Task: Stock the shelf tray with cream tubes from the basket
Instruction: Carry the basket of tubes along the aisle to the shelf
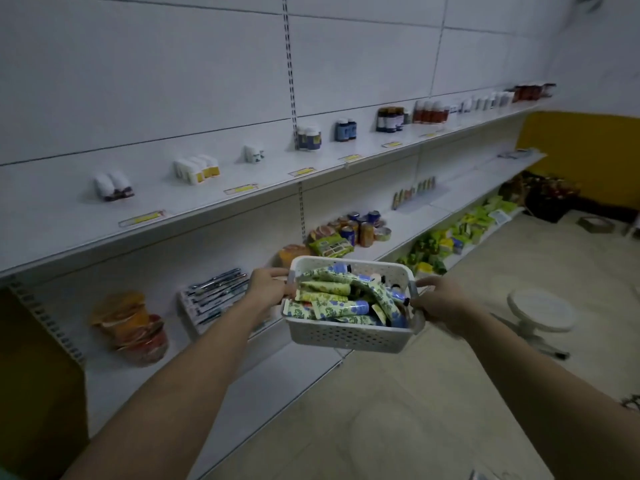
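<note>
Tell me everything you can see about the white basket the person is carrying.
The basket is white, rectangular and looks like plastic, with rows of small holes in its walls and a smooth rim. It is held in the air in front of the shelves, tilted slightly. The left hand grips its left end and the right hand grips its right end. It is filled with a loose pile of cream tubes, green-patterned, some with blue.

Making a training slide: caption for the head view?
Both hands, left hand and right hand, carry a basket of cream tubes along store shelves.
</note>
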